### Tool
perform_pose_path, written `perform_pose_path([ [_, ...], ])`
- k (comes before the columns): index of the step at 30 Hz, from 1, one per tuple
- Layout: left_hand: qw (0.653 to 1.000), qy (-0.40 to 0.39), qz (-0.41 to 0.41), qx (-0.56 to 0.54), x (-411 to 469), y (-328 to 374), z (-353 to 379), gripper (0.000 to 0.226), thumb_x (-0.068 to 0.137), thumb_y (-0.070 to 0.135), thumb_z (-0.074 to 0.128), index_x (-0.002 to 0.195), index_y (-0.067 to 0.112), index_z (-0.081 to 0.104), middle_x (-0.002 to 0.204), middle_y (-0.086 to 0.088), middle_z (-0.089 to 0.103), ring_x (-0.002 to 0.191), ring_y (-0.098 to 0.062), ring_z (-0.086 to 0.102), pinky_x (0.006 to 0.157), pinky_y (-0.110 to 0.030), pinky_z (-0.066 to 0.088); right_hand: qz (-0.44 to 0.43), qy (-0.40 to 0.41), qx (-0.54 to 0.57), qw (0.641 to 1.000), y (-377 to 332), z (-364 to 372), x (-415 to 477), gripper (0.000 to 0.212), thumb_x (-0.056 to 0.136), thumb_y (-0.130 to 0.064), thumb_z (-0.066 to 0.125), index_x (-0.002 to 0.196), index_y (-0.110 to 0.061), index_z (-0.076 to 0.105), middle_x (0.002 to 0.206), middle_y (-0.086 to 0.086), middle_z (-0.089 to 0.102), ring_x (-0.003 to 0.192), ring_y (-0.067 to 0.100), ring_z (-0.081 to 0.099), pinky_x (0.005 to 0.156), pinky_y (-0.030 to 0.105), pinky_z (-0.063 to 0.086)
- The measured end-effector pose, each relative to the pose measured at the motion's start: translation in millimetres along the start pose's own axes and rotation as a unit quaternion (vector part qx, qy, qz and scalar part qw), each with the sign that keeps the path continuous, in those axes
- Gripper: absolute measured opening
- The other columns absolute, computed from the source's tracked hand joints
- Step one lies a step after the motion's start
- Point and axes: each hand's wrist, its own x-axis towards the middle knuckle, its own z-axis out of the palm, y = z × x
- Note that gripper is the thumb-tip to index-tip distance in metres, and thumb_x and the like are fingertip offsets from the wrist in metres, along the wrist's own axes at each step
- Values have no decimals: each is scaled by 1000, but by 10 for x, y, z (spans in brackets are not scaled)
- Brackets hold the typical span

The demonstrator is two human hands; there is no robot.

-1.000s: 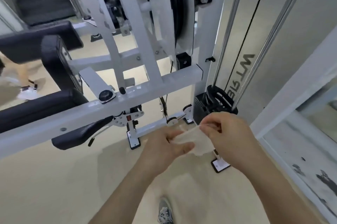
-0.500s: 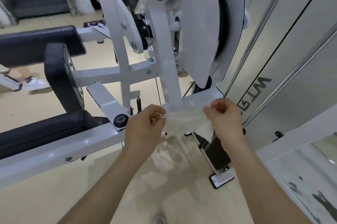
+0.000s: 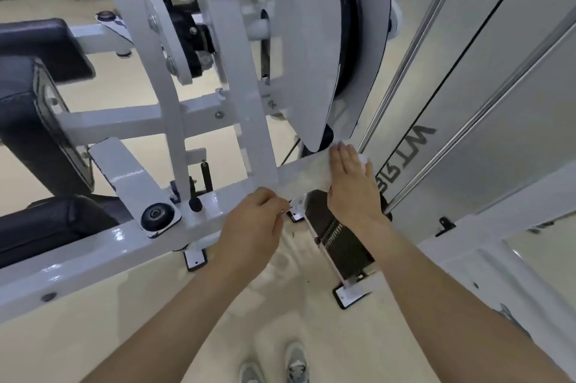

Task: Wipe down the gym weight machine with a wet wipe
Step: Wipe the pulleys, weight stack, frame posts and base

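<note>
Pressing down now, the right hand [image 3: 349,183] is laying the wet wipe [image 3: 307,175] flat on the top face of the weight machine's [image 3: 237,77] white crossbeam [image 3: 109,245], close to the beam's right end and just under the tip of the white cam cover [image 3: 305,55]; half a second back both hands were holding the sheet stretched in the air in front of this beam, so it is going from being opened out to touching metal. The right hand's fingers are lying straight and together, palm on the wipe, curled round nothing; a scrap of wipe is peeking out past the hand's far side. The left hand [image 3: 252,223] is sitting at the beam's near edge with its fingers curled, thumb and forefinger meeting right at the wipe's left edge; whether they are actually pinching the sheet or just letting it go cannot be told from this view.

What this is signalling, as a judgement: the unfolding is over and the wiping proper is only beginning; the padded rests, the uprights and the long left run of the beam are all looking untouched. The next stroke is probably calling for a slide leftward along the beam; the thin sheet could bunch under the palm, and the upright is standing in the way.
</note>
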Motion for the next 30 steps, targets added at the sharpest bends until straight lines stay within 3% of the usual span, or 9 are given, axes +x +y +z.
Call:
perform_pose_path([
  [5, 999, -3, -17, 43, 7, -5, -54, 23, 78, -3, 65, 90, 15, 74, 92, 0, 65, 85, -24, 63, 55, -32, 53, -140, 33, 114, 983, -656, 242, -418, 81, 77, -14, 64, 150, -7, 30, 157, 7, 31, 149, 23, 21, 118, 46, 15],
  [7, 996, -13, -31, 84, -26, -85, -126, 26, 73, -6, 69, 90, 13, 74, 94, -2, 65, 89, -26, 64, 55, -31, 52, -170, 54, 60, 982, -458, 201, -261, 83, 80, -14, 63, 153, -11, 22, 160, 3, 25, 150, 20, 16, 119, 47, 6],
  [10, 988, -35, -44, 141, -45, -140, -153, 29, 71, -6, 70, 94, 11, 74, 99, -4, 64, 92, -28, 63, 51, -31, 49, -131, 6, 10, 991, -88, 123, -7, 84, 87, -11, 56, 157, -20, 10, 163, -7, 16, 151, 15, 6, 120, 48, -1],
  [15, 977, -25, -82, 196, -72, -106, -237, 29, 69, -3, 74, 93, 12, 74, 100, -7, 64, 91, -33, 63, 57, -35, 50, -125, 44, 97, 986, -165, 208, -254, 78, 75, -12, 70, 147, -9, 41, 153, 7, 41, 144, 25, 34, 119, 44, 9],
  [19, 962, -20, -114, 247, -161, -235, -427, 31, 76, 1, 69, 105, 12, 72, 111, -9, 65, 100, -33, 61, 73, -39, 50, -174, 120, 125, 970, -347, 270, -335, 57, 78, -7, 55, 135, -1, 54, 139, 15, 56, 131, 32, 51, 113, 40, 21],
  [25, 972, -35, -114, 202, -285, -509, -666, 37, 81, 2, 65, 116, 13, 68, 114, -3, 65, 105, -28, 61, 80, -39, 54, -206, 87, 151, 963, -600, 308, -658, 68, 74, -2, 41, 143, -5, 43, 148, 10, 47, 139, 23, 38, 107, 39, 33],
  [30, 982, -22, -98, 158, -249, -679, -735, 33, 83, 15, 57, 114, 13, 68, 117, -7, 63, 107, -29, 59, 83, -40, 53, -295, 43, 106, 949, -988, 182, -680, 57, 79, -1, 34, 129, 2, 59, 134, 18, 59, 126, 32, 56, 108, 45, 43],
])
